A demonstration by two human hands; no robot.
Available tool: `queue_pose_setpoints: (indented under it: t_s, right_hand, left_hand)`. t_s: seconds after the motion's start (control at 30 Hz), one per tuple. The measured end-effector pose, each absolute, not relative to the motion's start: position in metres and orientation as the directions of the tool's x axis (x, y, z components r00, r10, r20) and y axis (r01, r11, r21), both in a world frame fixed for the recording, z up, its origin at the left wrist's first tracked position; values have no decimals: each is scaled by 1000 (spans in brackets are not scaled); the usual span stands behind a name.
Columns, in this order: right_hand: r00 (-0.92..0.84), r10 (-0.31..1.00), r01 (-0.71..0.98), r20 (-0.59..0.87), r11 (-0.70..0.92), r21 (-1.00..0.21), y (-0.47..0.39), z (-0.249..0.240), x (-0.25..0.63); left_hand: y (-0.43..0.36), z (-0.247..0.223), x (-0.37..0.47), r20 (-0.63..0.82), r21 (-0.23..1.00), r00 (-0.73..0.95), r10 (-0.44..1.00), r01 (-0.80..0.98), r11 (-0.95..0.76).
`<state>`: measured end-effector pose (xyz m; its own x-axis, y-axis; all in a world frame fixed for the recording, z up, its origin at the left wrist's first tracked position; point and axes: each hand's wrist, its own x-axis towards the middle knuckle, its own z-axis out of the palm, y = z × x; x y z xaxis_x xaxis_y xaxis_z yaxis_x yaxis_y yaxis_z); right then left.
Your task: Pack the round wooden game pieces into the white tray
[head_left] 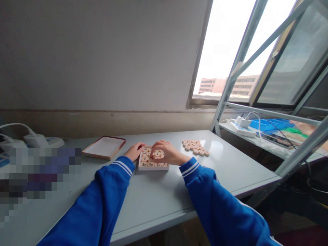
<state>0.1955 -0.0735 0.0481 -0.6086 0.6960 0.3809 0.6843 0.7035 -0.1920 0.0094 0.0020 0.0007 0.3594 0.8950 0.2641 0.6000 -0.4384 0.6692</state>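
A white box (154,168) on the grey table holds rows of round wooden pieces with dark characters. My left hand (135,151) rests at the box's left side, fingers close together against its edge; whether they grip the box is not clear. Over the box, my right hand (164,152) reaches in from the right with thumb and fingers pinched down on a round piece (151,157) with red marks. To the right, several loose round pieces (196,151) lie grouped flat on the table.
An open box lid (104,147) lies at the left rear. White plugs and a power strip (55,142) are at the far left. A metal frame (232,80) rises at the right, beside another desk with blue trays (271,124) and a person's hand (303,127).
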Motion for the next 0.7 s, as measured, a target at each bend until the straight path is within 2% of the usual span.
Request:
queue_pose_setpoints:
  t_s: [0.1, 0.27, 0.33, 0.53, 0.63, 0.7]
  right_hand:
    - [-507, 763, 789, 401, 598, -140, -82, 50, 239]
    - [-237, 885, 969, 401, 247, 28, -93, 35, 311]
    - [-197, 892, 980, 407, 178, 86, -97, 30, 326]
    - [-213, 819, 976, 533, 201, 81, -124, 52, 312]
    - [-246, 656, 938, 714, 346, 6, -152, 72, 294]
    - [-202, 524, 906, 828, 420, -44, -171, 78, 286]
  left_hand:
    - [0, 2, 10, 234, 673, 353, 906, 614, -413]
    - [-1, 2, 10, 227, 684, 351, 908, 606, -405]
    - [-1, 2, 10, 224, 693, 346, 911, 601, -399]
    - [-2, 4, 11, 231, 687, 333, 914, 609, -396]
    - [-1, 3, 11, 229, 690, 331, 915, 608, -393]
    - [0, 2, 11, 234, 689, 334, 913, 605, -398]
